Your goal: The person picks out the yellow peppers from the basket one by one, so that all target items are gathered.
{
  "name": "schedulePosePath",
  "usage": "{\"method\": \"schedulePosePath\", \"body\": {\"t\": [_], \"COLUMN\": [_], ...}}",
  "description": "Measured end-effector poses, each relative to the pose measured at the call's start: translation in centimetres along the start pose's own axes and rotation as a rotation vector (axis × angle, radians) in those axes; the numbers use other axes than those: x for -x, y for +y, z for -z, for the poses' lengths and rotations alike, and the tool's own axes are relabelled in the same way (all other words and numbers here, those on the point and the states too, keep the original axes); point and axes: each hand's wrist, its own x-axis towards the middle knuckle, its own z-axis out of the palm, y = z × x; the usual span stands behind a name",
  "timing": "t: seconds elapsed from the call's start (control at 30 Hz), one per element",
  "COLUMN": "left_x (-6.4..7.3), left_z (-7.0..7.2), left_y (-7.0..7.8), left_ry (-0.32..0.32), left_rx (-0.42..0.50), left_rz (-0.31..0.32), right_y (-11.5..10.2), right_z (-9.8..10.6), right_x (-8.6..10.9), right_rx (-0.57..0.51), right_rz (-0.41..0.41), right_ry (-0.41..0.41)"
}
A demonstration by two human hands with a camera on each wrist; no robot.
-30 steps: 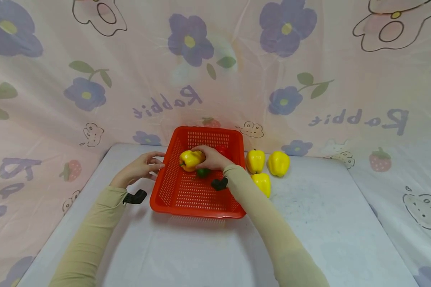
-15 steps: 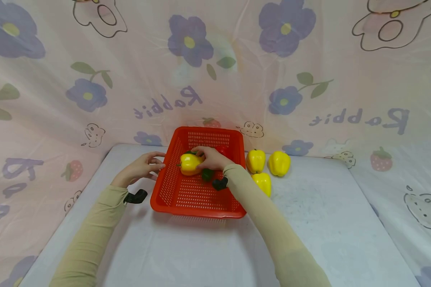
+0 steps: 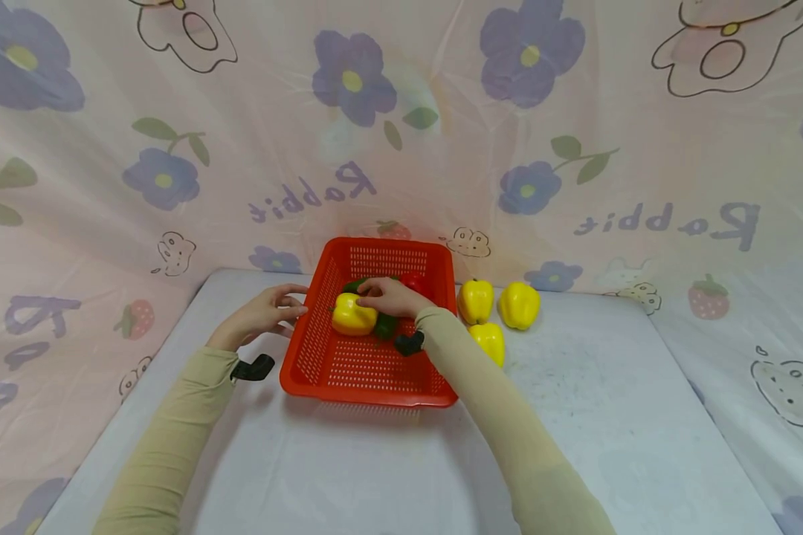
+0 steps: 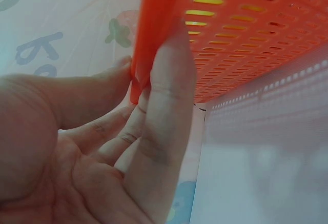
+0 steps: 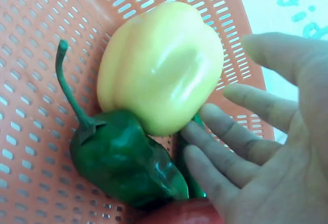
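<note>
My left hand (image 3: 257, 316) pinches the left rim of a red perforated plastic basket (image 3: 368, 399), thumb on one side and fingers on the other in the left wrist view. Inside the basket, a yellow bell pepper (image 3: 354, 315) lies on its side toward the left. Just off it is my right hand (image 3: 396, 297), whose fingers are spread and hold nothing in the right wrist view. Beside the yellow one rests a dark green pepper (image 5: 118, 152) with a long curved stem. Another green pepper (image 3: 355, 286) and a red pepper (image 3: 413, 281) lie farther back, partly hidden.
Right of the basket on the white table (image 3: 609, 416), three yellow bell peppers stand close together: one near the rim (image 3: 476, 301), one farther right (image 3: 519, 305), one in front (image 3: 487, 343), partly behind the right sleeve. A flower-printed curtain (image 3: 442, 148) hangs behind the table.
The yellow bell pepper in my right hand has come slightly nearer and down into the basket, and the fingers have let it go. My left hand stays on the rim.
</note>
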Motion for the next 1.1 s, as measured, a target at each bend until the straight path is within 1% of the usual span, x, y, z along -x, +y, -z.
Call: {"method": "schedulePosePath", "body": {"t": [0.1, 0.23, 0.33, 0.47, 0.7, 0.9, 1.1], "left_x": [0.0, 0.0, -0.1, -0.1, -0.1, -0.1, -0.1], "left_z": [0.0, 0.0, 0.1, 0.1, 0.1, 0.1, 0.1], "left_y": [-0.1, -0.2, -0.2, -0.3, -0.3, -0.2, -0.2], "left_ry": [-0.003, 0.001, 0.002, -0.001, 0.000, 0.004, 0.010], "left_rx": [0.005, 0.007, 0.010, 0.013, 0.012, 0.003, -0.006], "left_rz": [-0.001, 0.004, 0.005, 0.004, 0.003, 0.011, 0.015], "right_y": [0.1, 0.2, 0.2, 0.0, -0.3, -0.5, -0.5], "right_z": [-0.2, -0.5, -0.7, -0.8, -1.2, -1.6, -1.8], "right_x": [0.0, 0.0, 0.0, 0.1, 0.0, -0.1, -0.3], "right_rx": [-0.041, -0.116, -0.133, -0.107, -0.087, -0.065, -0.049], "right_rz": [-0.023, -0.027, -0.028, -0.025, -0.035, -0.052, -0.052], "right_ry": [-0.012, -0.041, -0.045, -0.036, -0.061, -0.064, -0.069]}}
